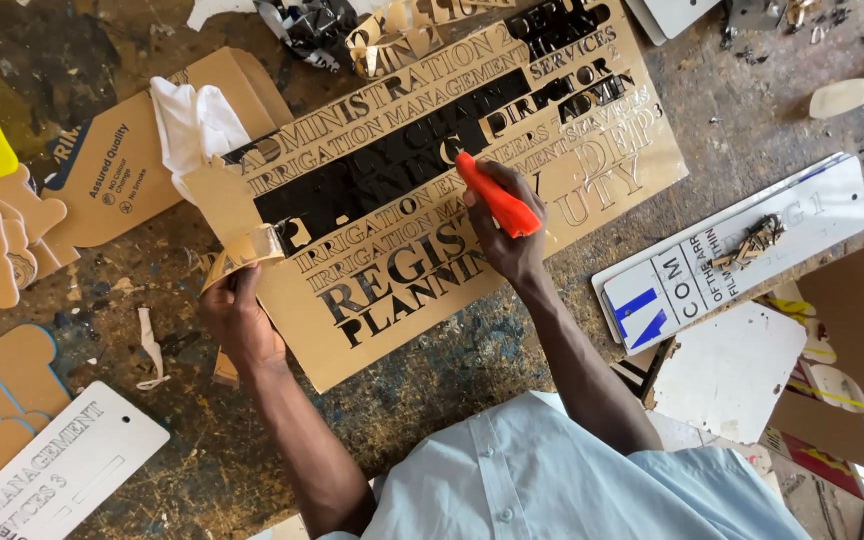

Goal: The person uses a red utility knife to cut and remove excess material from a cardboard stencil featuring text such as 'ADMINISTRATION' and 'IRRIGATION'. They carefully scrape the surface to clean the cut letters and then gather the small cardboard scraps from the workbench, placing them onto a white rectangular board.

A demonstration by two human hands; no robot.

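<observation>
Gold sheet (422,200) flat on workbench (512,360) | right hand (507,235) over sheet's middle, closed round orange knife (497,195), tip down on lettering, likely for cutting | left hand (242,315) at sheet's lower-left edge, pinching peeled gold strip (247,250), likely lifting waste | white plate (742,250) right of sheet

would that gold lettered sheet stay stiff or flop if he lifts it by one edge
Probably floppy: the gold lettered sheet looks thin, and the strip the left hand peels from it curls. The cut-out letters likely weaken it, so it could tear or kink. It probably is light; the right hand with the orange knife rests on it.
</observation>
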